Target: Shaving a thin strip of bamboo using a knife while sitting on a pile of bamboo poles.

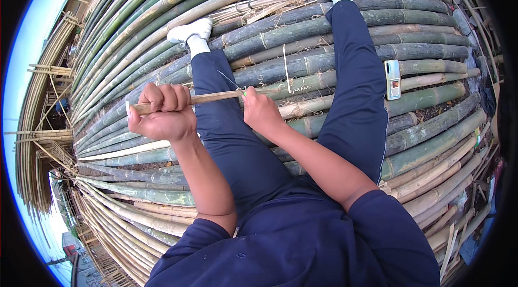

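Note:
My left hand (164, 109) is closed round one end of a flat, pale bamboo strip (213, 97), thumb pointing up at its end. The strip runs level to the right, over my thigh, to my right hand (261, 109). That hand is closed on a small knife; its thin blade (229, 79) sticks out up and to the left, across the strip. A bit of green shows at the fingers, and most of the handle is hidden. Thin curled shavings (302, 88) lie on the poles just beyond the right hand.
I sit with legs spread on rows of bamboo poles (302, 66). A bundle of split strips (280, 1) lies between my feet. A phone (393, 79) rests beside my right leg. A thin loose strip (286, 68) lies between my legs. Stacked poles (40, 98) stand at left.

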Demonstrator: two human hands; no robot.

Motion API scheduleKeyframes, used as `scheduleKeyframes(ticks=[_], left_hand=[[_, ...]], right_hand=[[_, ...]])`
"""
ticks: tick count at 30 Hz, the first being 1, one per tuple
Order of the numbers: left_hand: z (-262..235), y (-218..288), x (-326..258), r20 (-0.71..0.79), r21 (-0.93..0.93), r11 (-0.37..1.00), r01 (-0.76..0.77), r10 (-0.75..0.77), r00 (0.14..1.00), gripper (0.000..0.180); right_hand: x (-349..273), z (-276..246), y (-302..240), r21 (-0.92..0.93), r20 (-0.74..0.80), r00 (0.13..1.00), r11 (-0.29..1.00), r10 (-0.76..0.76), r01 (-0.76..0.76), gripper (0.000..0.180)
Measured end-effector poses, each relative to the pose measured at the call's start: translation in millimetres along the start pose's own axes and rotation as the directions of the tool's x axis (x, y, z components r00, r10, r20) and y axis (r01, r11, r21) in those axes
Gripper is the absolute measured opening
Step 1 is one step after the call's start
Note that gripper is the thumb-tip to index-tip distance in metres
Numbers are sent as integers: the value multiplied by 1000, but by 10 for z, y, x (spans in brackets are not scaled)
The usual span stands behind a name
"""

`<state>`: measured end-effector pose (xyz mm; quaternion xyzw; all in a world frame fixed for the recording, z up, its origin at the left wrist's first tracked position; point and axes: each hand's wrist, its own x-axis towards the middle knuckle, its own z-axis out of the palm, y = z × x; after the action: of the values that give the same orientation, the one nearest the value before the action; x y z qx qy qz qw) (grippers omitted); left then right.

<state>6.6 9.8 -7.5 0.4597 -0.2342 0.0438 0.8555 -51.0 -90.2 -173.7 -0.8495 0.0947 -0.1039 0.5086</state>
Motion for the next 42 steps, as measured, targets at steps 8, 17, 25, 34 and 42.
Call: scheduleKeyframes(ticks=[8,17,25,34,42], left_hand=[[-56,75,-35,-64,11,1000,16,-16,998,52],[177,-71,-266,296,-69,997,22,0,955,51],[249,-73,-124,50,-41,999,0,2,999,51],[60,34,-34,-209,45,999,-20,29,978,47],[-156,109,-67,-182,18,1000,-5,8,983,47]], right_hand=[[38,-34,8,-148,74,997,988,-36,46,18],[-55,-168,1114,-427,264,857,850,443,-308,24],[-308,-45,-221,119,-180,983,993,38,-16,21],[-59,171,269,-73,-106,987,991,-123,116,20],[-41,30,45,-161,-39,998,986,-46,39,24]])
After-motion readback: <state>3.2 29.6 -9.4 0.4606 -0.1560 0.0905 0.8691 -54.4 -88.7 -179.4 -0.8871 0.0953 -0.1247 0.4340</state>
